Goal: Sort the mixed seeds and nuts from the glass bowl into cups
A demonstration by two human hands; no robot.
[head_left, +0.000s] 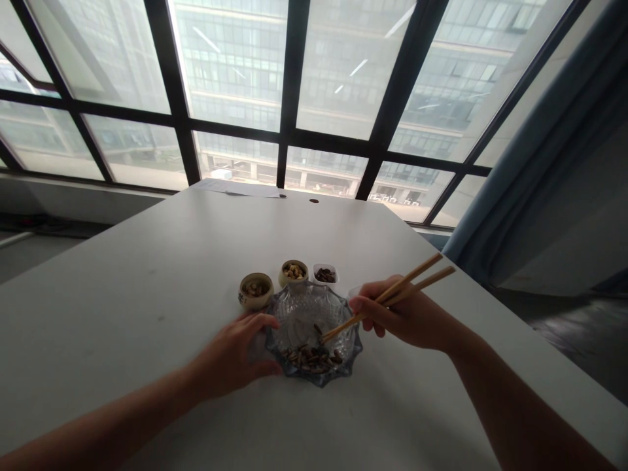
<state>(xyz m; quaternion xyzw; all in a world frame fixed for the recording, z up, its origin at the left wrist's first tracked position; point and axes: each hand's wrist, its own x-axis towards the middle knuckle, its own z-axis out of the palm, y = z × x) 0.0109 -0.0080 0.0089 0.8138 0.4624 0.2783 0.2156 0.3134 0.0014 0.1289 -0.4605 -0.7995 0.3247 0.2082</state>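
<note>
A scalloped glass bowl (294,314) stands on the white table, with dark, elongated seeds (314,358) gathered at its near side. My left hand (240,350) rests against the bowl's left rim, thumb and fingers apart around the edge. In my right hand (392,311) is a pair of wooden chopsticks (409,281); their tips are inside the bowl, close together near a single seed (318,329) above the pile. Whether the tips pinch anything is too small to tell.
Behind the bowl are a round cup (255,302) with brownish pieces, another cup (293,272) with yellowish pieces and a white dish (325,275) of dark seeds. A pale dish is partly behind my right hand. Papers (252,190) lie at the white table's (196,255) far edge.
</note>
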